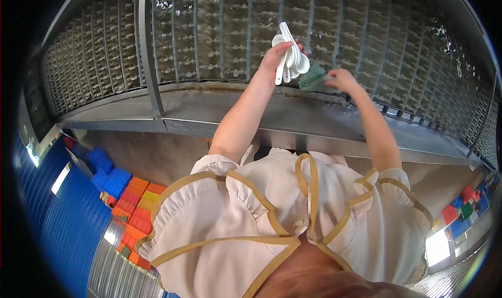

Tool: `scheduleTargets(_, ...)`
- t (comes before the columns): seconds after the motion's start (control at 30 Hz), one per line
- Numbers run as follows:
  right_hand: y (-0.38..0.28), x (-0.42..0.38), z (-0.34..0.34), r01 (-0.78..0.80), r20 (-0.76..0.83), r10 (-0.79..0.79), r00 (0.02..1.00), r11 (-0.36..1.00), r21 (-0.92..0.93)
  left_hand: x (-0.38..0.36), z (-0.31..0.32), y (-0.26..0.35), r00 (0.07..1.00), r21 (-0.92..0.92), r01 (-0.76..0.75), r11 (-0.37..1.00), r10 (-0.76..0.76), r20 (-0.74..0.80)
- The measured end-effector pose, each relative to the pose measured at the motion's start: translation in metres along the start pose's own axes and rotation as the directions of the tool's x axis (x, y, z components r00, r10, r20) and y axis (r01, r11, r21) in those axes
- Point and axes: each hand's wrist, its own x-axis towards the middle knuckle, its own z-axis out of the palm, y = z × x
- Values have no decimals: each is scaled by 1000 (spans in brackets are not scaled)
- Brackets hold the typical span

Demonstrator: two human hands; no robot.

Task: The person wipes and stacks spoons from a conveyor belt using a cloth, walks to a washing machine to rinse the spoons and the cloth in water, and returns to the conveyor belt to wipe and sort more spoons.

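My left hand (276, 59) is closed round a bunch of white plastic spoons (295, 60), held over the near edge of the metal grid. The spoons point in differing directions, with handles both up and down. To the right, my right hand (342, 81) has its fingers pinched at the edge of a green, partly see-through piece (314, 78), which looks like a thin bag or net and is blurred. The two hands are apart, with the green piece between them.
A grid of metal bars over a textured, wet-looking surface (235, 41) stretches across the front. A steel ledge (209, 107) runs along its near side, with an upright bar (150, 52) at the left. Stacked orange crates (140, 219) and blue crates (112, 182) stand lower left, coloured crates (465, 209) lower right.
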Motion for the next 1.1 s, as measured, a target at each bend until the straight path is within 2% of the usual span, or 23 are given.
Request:
scheduleTargets(0.03, -8, -17, -18, -3, -123, 28, 992, 979, 202, 2, 2, -3, 1000, -45, 27, 999, -27, 5)
scheduleTargets(0.1, -24, -41, -44, 105, -142, -24, 990, 795, 598, 2, 13, -12, 998, -18, 58, 998, -58, 13)
scheduleTargets(0.13, -31, -54, -53, 114, -157, -24, 987, 794, 597, 0, 22, -17, 998, -24, 57, 998, -58, -1)
scheduleTargets(0.2, -48, -83, -65, 443, -369, -276, 888, 734, 516, -9, 39, -27, 999, -53, 32, 998, -32, -11)
scheduleTargets(0.27, -65, -112, -69, 499, -354, -353, 866, 564, 658, -14, 52, -30, 1000, -57, 12, 998, -11, 11)
scheduleTargets(0.33, -69, -136, -67, 545, -396, -446, 803, 280, 790, -22, 85, -39, 999, -111, -30, 993, 32, 15)
scheduleTargets(0.43, -71, -154, -58, 584, -497, -500, 709, 21, 812, -10, 101, -38, 991, -142, -122, 982, 129, 37)
scheduleTargets(0.47, -67, -152, -55, 629, -555, -549, 625, -68, 775, -8, 105, -38, 991, -128, -121, 984, 128, 49)
scheduleTargets(0.5, -66, -154, -52, 641, -569, -547, 614, -74, 764, -10, 110, -42, 989, -144, -134, 980, 143, 50)
scheduleTargets(0.53, -70, -155, -52, 567, -627, -259, 735, -272, 778, -13, 117, -41, 987, -165, -144, 976, 153, 46)
scheduleTargets(0.57, -69, -155, -52, 517, -571, 35, 820, -473, 713, -16, 123, -44, 985, -161, -166, 973, 172, 26)
scheduleTargets(0.6, -62, -141, -57, 652, -648, 158, 745, -376, 658, -22, 133, -47, 983, -162, -144, 976, 159, 88)
scheduleTargets(0.63, -54, -125, -59, 654, -651, 157, 743, -380, 654, -27, 141, -50, 979, -167, -121, 979, 145, 143)
scheduleTargets(0.7, -46, -104, -60, 455, -546, 83, 834, -662, 596, -33, 156, -63, 966, -148, -57, 987, 92, 241)
scheduleTargets(0.73, -60, -109, -61, 432, -614, -94, 784, -627, 648, -36, 164, -69, 961, -79, -68, 995, 86, 263)
scheduleTargets(0.77, -53, -91, -50, 191, -571, -216, 792, -800, 568, -37, 168, -75, 968, -90, -28, 996, 50, 246)
scheduleTargets(0.83, -81, -100, -54, 337, -579, -102, 809, -725, 600, -41, 176, -82, 974, -34, -45, 998, 52, 219)
scheduleTargets(0.87, -77, -97, -55, 208, -559, -159, 814, -819, 535, -38, 176, -85, 981, -60, -65, 996, 75, 178)
scheduleTargets(0.9, -86, -111, -65, 301, -568, -113, 815, -756, 582, -38, 180, -84, 979, -27, -108, 994, 111, 173)
scheduleTargets(0.97, -82, -119, -64, 331, -493, -1, 870, -742, 584, -37, 178, -81, 970, 147, -241, 959, 234, 64)
scheduleTargets(1.0, -93, -125, -67, 399, -513, 40, 858, -681, 614, -37, 178, -77, 926, 225, -377, 898, 370, 75)
scheduleTargets(1.03, -116, -145, -73, 474, -444, 207, 872, -583, 660, -34, 175, -77, 907, 219, -419, 881, 416, 65)
scheduleTargets(1.1, -119, -128, -60, 576, -557, 183, 810, -419, 702, -24, 172, -76, 850, 215, -516, 829, 527, 7)
